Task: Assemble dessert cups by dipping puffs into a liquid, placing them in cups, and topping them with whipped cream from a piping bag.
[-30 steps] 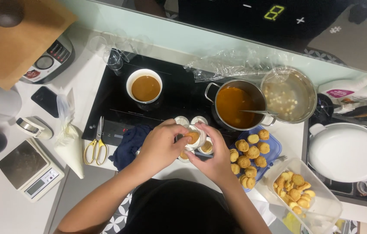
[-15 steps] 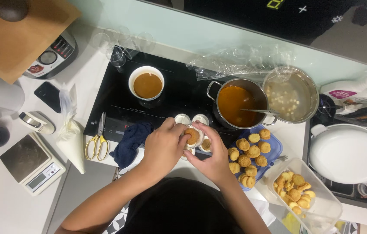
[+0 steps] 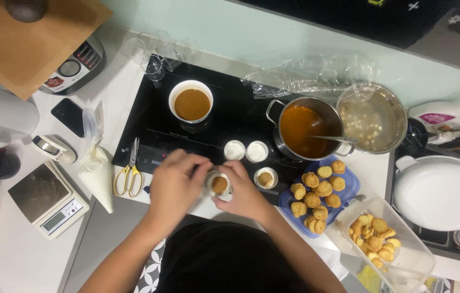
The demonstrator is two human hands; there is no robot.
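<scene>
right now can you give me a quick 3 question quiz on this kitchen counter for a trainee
1. True or false: both hands, the left hand and the right hand, are on the small white cup.
2. Multiple choice: the yellow-handled scissors lie (A) left of the left hand, (B) inside the steel pot, (C) on the blue tray.
3. Fill in: the round fried pieces sit on a ____ tray.

Key
1. True
2. A
3. Blue
</scene>
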